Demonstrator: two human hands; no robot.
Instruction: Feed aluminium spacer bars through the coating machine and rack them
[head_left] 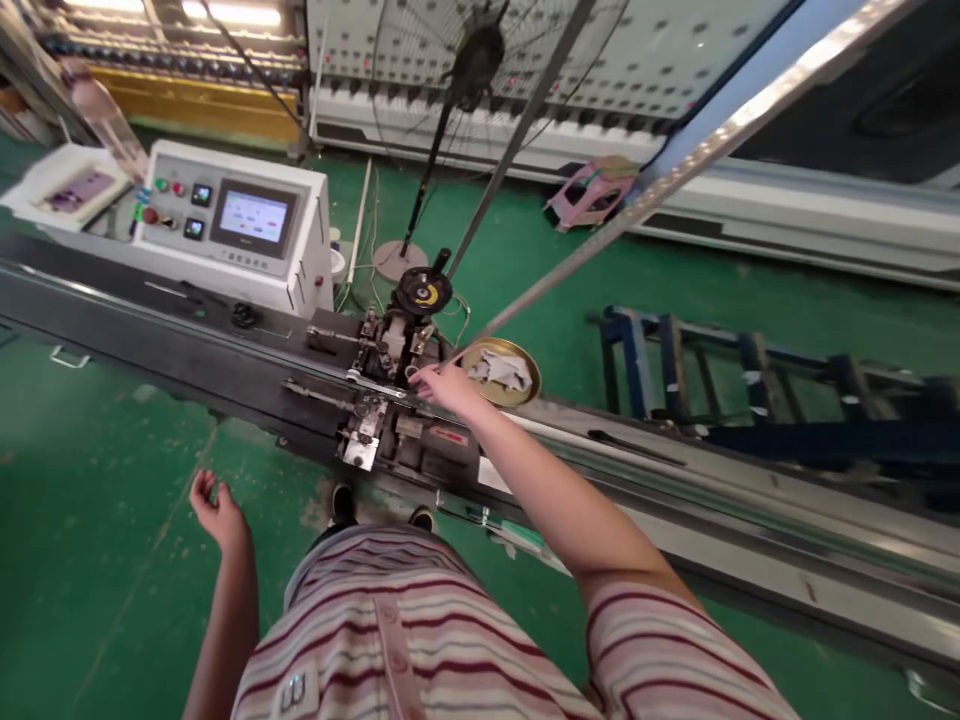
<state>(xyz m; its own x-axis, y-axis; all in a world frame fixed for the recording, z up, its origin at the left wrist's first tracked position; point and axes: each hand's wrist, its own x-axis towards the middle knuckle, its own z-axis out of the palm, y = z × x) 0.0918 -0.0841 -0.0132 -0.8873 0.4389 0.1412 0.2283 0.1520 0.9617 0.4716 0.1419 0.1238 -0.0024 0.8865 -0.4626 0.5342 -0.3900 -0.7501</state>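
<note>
My right hand (448, 388) reaches over the middle of the machine, with its fingers drawn together at the lower end of a long, dotted metal bar (675, 190). From there the bar slants up to the upper right. Just left of the fingertips, a narrow metal strip (379, 387) lies between the machine's two head blocks (390, 350). The exact grip is partly hidden by the hand. My left hand (217, 510) hangs over the floor in front of the machine, holding nothing, its fingers loosely curled and apart.
Behind the bed, a control box (240, 225) with a lit screen stands at left near a bottle (105, 115). A handwheel (424, 290) tops the heads. Beyond are a round pan (525, 350) with a cloth, a fan (480, 60), a pink stool (592, 190) and a blue rack (637, 360).
</note>
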